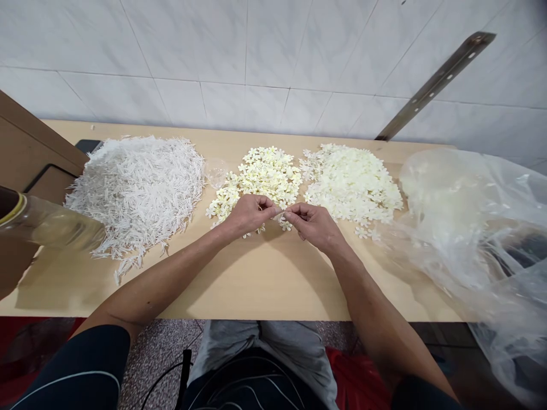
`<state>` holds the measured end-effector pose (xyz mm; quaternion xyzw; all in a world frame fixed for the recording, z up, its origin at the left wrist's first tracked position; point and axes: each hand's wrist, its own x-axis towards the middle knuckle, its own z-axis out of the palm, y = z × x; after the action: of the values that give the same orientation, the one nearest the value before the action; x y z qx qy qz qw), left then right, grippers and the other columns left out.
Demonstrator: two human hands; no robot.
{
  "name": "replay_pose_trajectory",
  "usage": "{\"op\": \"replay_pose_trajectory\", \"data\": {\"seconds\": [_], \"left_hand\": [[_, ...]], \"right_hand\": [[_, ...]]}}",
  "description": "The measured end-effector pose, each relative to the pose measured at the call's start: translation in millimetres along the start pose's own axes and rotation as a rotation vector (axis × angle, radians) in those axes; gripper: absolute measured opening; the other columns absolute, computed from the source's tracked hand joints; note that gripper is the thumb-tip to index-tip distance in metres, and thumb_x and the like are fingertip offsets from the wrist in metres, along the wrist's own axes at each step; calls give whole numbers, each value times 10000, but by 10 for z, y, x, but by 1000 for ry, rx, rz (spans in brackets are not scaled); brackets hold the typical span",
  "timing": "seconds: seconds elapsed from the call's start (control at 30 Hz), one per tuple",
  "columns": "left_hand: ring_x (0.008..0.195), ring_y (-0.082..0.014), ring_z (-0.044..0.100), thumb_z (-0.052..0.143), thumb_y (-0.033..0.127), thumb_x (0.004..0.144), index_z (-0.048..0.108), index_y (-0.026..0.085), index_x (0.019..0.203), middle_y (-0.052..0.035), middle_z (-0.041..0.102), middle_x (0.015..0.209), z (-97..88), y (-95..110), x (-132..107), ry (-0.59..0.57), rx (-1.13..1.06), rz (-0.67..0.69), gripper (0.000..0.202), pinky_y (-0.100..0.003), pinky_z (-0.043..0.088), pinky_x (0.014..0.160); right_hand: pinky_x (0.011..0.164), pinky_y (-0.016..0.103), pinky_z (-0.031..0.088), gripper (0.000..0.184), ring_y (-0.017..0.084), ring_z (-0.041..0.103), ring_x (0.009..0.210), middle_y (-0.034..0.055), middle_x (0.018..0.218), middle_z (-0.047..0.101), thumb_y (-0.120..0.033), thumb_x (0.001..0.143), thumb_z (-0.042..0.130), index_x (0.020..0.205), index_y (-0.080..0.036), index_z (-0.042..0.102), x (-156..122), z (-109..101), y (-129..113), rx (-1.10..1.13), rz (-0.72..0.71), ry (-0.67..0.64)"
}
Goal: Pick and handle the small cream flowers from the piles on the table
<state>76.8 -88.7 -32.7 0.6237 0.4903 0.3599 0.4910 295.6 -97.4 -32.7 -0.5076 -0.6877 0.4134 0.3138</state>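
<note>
both hands meet at tabletop point(256, 285) centre, fingertips pinched together on one small piece between them. left hand point(248, 215) comes in from 7 o'clock, right hand point(314, 223) from 5 o'clock. the piece point(281, 215) is tiny and pale; looks like a flower on a stem, can't tell more, fingers cover most of it. left thumb and forefinger are closed on its left end, right thumb and forefinger on its right end.

flower pile point(260, 179), cream-yellow, sits at 12 o'clock just beyond the hands; its near edge touches the left knuckles. a few loose flowers point(285, 225) lie under the fingertips.

second flower pile point(352, 182), whiter, at 1 o'clock, just beside the first, a narrow gap between them.

stem pile point(139, 191), thin white sticks, at 10 o'clock, well left of the hands.

small clear cup or bag point(217, 172) between stem pile and first flower pile, hard to tell which.

big clear plastic bag point(474, 228) at 3 o'clock, slumped over the tabletop's right edge, pale contents inside.

clear bottle point(47, 223) lying at 9 o'clock, blurred.

white tiled wall point(256, 57) behind, metal strip point(436, 85) leaning on it at 2 o'clock.
</note>
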Motion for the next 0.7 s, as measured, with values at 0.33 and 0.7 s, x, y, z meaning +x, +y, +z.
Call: {"op": "replay_pose_trajectory", "data": {"seconds": [0.33,0.7], "left_hand": [[870,-189,693,638,353,967,764,172,1086,-68,763,973,209,-138,-61,121,214,227,250,-301,538,781],[932,-233,693,396,255,1085,664,201,1151,-118,674,1196,464,-177,-153,-168,990,401,281,-336,494,719]], "right_hand": [[529,293,470,272,161,599,563,49,776,741,-451,886,736,966,-194,775,50,-71,61,-80,-24,142],[769,415,578,304,181,641,631,105,1025,760,-341,886,650,1134,-189,740,47,-835,414,-465,13,897]]}}
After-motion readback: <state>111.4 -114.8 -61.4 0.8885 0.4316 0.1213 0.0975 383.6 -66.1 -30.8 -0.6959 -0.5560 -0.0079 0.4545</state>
